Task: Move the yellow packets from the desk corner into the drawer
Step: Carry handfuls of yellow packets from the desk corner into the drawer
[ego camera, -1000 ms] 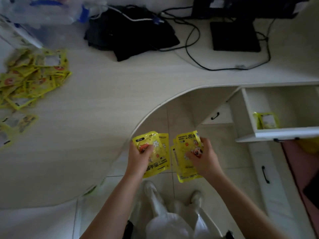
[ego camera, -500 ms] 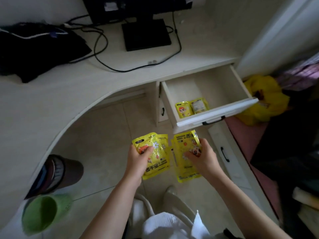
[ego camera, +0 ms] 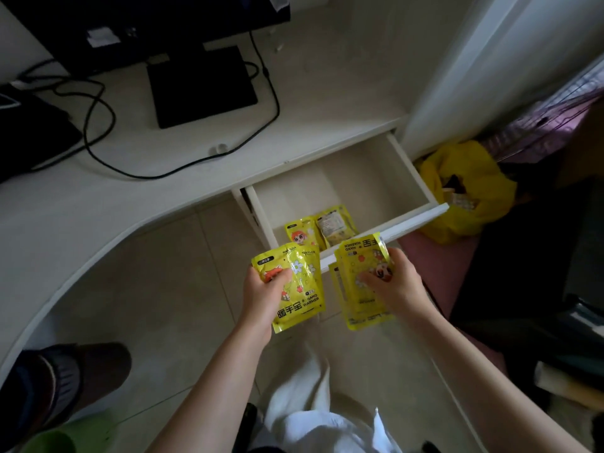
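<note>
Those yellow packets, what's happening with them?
A person is holding a small bunch of shiny yellow hand-warmer packets in each hand. The left hand grips one bunch and the right hand grips another, both just in front of the open white wooden drawer under the desk. Two yellow packets already lie inside the drawer near its front. The held ones are not in yet.

Dim, soft, wide-angle edge warp
</note>
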